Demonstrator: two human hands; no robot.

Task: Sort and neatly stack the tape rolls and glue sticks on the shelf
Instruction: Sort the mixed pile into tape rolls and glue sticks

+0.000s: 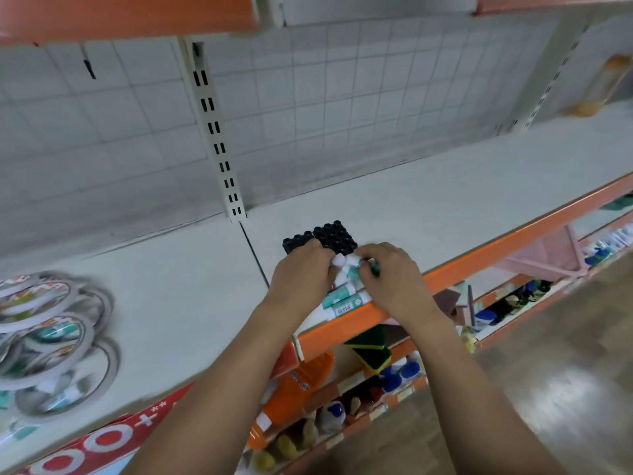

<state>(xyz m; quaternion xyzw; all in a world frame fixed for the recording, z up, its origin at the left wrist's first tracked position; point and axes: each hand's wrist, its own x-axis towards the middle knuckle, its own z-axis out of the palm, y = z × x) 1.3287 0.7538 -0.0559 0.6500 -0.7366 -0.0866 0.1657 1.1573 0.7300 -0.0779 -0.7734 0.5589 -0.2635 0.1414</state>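
— Left hand (301,269), state?
— Clamped. Fingers curled over the white-capped ends of the glue sticks (346,298); back of the hand faces up.
— Right hand (390,274)?
— Also closed on the same glue sticks, from the opposite side. Fingertips pinch near a teal end. Both hands nearly meet over the bundle.
— Glue sticks, location and condition?
— Lying on their sides in a loose bundle. White bodies, teal labels, one barcode visible. They sit at the front of the white shelf (445,200), against its orange edge (479,260). Count cannot be told, as the hands cover part of the bundle.
— Adjacent stock?
— Two blocks of black caps (334,234), upright, packed in rows and touching each other, just behind the hands. What lies under the caps cannot be seen.
— Tape rolls (51,337)?
— Far left on the same shelf, well apart from the hands. Thin white rings, overlapping in a loose heap, blurred.
— Fixtures?
— Wire grid back panel (342,97). Slotted upright (215,132) where two shelf sections join.
— Below?
— Lower shelves hold an orange bottle (301,382), blue-capped containers (397,375) and a green-and-yellow sponge block (371,354). Pink basket (548,258) to the right, beneath the orange edge. Wood-pattern floor (565,371).
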